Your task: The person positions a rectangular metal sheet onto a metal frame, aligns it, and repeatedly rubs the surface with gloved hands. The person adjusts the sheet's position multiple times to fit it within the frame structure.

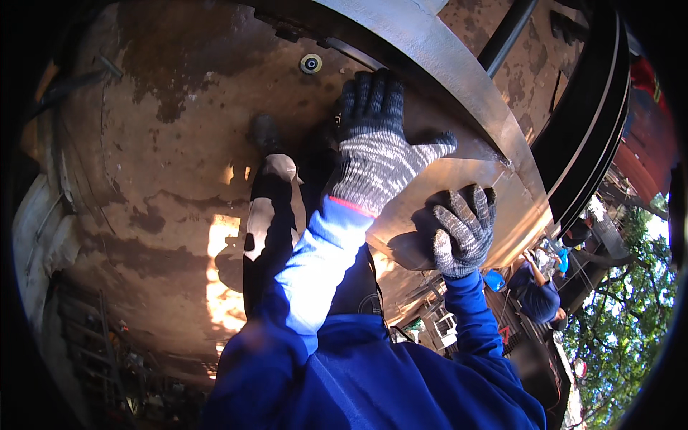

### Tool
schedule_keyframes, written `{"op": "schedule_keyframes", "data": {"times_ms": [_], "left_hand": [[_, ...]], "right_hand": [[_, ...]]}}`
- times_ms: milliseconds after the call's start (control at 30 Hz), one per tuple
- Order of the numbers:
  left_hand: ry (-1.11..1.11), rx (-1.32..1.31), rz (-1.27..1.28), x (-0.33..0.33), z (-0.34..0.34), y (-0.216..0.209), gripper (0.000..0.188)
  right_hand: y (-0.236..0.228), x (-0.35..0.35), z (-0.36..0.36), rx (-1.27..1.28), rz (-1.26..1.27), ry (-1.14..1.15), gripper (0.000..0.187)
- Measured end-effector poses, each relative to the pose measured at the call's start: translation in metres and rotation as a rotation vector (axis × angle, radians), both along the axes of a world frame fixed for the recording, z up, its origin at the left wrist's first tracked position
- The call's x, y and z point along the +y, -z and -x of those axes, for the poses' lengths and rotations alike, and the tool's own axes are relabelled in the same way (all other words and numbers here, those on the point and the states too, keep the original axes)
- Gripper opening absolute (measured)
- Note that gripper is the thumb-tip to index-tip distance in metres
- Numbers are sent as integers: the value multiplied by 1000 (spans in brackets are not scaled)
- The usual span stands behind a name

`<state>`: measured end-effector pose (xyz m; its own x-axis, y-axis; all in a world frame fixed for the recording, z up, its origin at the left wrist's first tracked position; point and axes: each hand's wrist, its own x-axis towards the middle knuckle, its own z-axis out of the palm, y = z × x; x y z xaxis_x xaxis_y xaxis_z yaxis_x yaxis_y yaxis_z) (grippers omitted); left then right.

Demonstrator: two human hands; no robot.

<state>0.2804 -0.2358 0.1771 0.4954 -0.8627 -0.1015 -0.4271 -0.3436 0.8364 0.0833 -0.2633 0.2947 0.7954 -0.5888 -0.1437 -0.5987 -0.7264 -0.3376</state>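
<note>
- Has both hands open and apart from each other, clad in knit work gloves [376, 168] of speckled grey and white with darker fingers.
- Has the left arm stretched forward over the lap, nearly straight, in a bright blue, partly sunlit sleeve [315, 261].
- Presents the back of the left hand [373, 136], laid out flat, with four fingers straight and almost side by side and the thumb spread wide to the right.
- Grips nothing visible with the left hand; cannot tell from this angle about contact under the palm.
- Has the right arm bent and closer to the body, in a matching blue sleeve [471, 312].
- Has the right hand [466, 233] half open, fingers slightly bent and a little parted, thumb to the left; shows nothing in its grasp.
- Casts a dark shadow from the right hand onto a smooth, brownish metal panel [502, 190] just beside it; cannot tell about touching.
- Shows a broad, curved, grey metal band [466, 75] arching beyond both hands, along the panel's far side and near the left fingertips.
- Shows a small round disc [311, 64] with a pale ring and dark centre, near the left fingertips, on a stained, rust-brown floor [165, 165].
- Includes, well apart at the right, another person in dark blue clothing [537, 297].
</note>
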Motion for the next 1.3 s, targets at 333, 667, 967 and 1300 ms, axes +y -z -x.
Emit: {"op": "schedule_keyframes", "data": {"times_ms": [333, 667, 967, 1300], "left_hand": [[18, 93, -35, 9, -5, -8, 104], [50, 196, -156, 65, -1, -18, 102], [104, 437, -374, 74, -10, -20, 108], [137, 338, -337, 81, -24, -17, 96]], "right_hand": [[4, 2, 0, -17, 14, 6, 28], [1, 3, -4, -14, 6, 26, 30], [2, 1, -8, -40, -3, 22, 30], [-4, 6, -5, 13, 1, 20, 33]]}}
